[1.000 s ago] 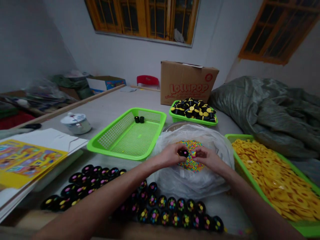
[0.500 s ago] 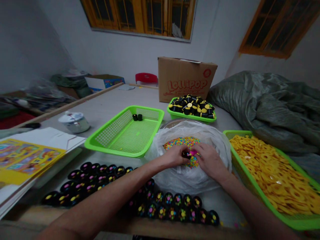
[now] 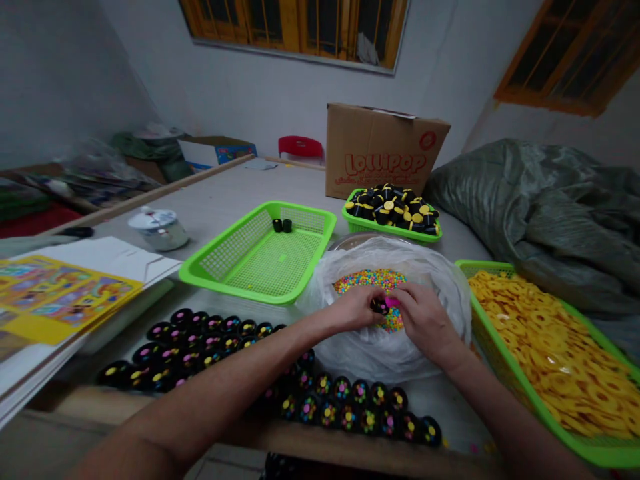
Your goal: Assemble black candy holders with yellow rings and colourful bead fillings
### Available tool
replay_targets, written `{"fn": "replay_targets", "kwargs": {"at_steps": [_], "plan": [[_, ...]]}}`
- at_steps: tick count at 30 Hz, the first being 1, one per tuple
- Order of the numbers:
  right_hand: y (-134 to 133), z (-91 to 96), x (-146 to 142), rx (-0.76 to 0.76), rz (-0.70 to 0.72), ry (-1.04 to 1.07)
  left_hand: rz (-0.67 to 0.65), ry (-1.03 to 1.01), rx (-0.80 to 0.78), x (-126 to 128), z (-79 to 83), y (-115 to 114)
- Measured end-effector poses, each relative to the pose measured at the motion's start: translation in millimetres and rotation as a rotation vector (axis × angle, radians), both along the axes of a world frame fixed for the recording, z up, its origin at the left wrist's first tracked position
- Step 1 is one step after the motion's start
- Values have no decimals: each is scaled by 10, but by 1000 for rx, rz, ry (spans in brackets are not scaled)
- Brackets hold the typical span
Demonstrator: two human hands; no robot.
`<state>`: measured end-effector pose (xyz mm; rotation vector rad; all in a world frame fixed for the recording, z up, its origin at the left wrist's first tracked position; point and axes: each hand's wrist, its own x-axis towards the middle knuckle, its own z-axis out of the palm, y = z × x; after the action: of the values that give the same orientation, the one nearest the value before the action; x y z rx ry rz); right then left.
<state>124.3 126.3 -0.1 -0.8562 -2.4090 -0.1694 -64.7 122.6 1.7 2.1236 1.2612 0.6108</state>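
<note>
Left hand [image 3: 356,309] pinches a black round cap [image 3: 379,306] above multicoloured candy beads [image 3: 367,281] in a white plastic bag [image 3: 395,357]; right hand [image 3: 425,321], fingertips pressed together, holds a pink bead [image 3: 393,302] just right of the cap.

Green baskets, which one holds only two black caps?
The green basket left of the white plastic bag, with two black caps on its mesh floor; the other two are heaped full.

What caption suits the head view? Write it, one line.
Left hand holds a small black cap, right hand a pink piece, above multicoloured candy beads in a white plastic bag.
</note>
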Motion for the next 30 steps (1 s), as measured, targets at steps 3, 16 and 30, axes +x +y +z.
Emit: {"fn": "replay_targets", "kwargs": {"at_steps": [3,16,30], "plan": [[11,-37,17,-71,0,78,7,-18,12,0,-10,-4],[-19,-98,54,-179,-38,32,7,71,43,31,-17,-20],[38,-332,204,-633,-362,207,249,-174,-107,-1006,736,-790]]}}
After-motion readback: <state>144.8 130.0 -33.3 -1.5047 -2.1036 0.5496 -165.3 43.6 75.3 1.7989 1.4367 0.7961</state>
